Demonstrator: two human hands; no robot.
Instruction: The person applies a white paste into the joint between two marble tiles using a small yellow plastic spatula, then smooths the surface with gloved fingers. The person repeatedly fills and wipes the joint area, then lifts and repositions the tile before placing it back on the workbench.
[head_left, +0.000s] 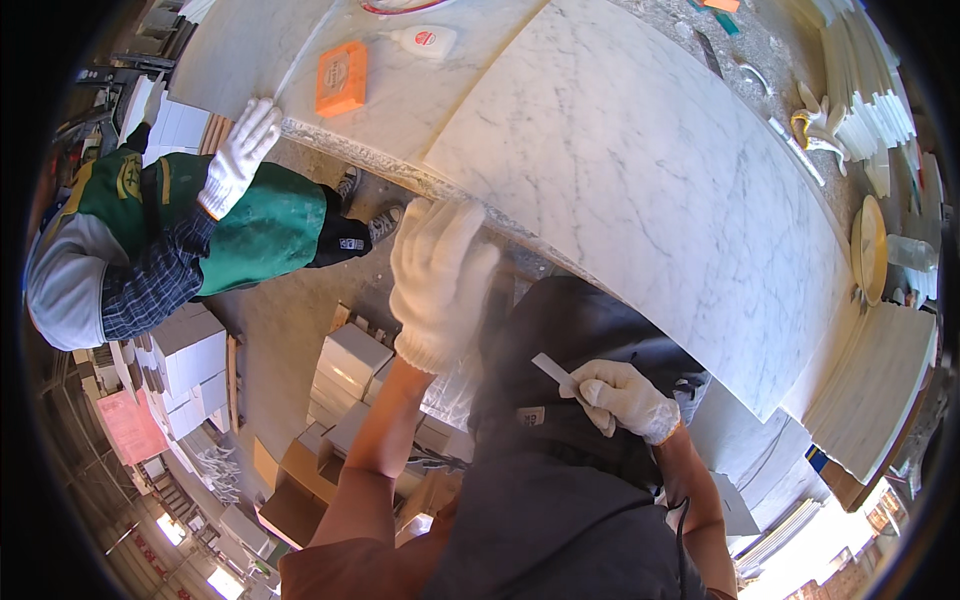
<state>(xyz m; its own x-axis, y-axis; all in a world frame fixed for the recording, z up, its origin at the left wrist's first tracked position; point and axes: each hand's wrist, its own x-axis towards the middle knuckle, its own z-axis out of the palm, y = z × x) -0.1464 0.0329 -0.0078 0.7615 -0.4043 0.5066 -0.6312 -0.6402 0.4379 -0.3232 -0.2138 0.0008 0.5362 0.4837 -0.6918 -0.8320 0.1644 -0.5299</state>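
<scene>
My left hand [442,283], in a white knitted glove, is raised by the front edge of the marble slab [630,170]. Its fingers are stretched out and it holds nothing I can see; motion smears it a little. Lower and to the right, in front of my dark apron [540,490], my gloved right hand [628,402] pinches a flat, narrow, pale strip [553,370]. The strip points up and left, apart from the slab. I cannot tell what it is made of.
On the left another person in a green apron [255,225] rests a gloved hand [240,155] at the table edge. An orange box [342,78] and white bottle [425,41] lie on the marble. At right are a yellow bowl [872,250] and stacked slabs [865,390]. Cardboard boxes [305,470] stand below left.
</scene>
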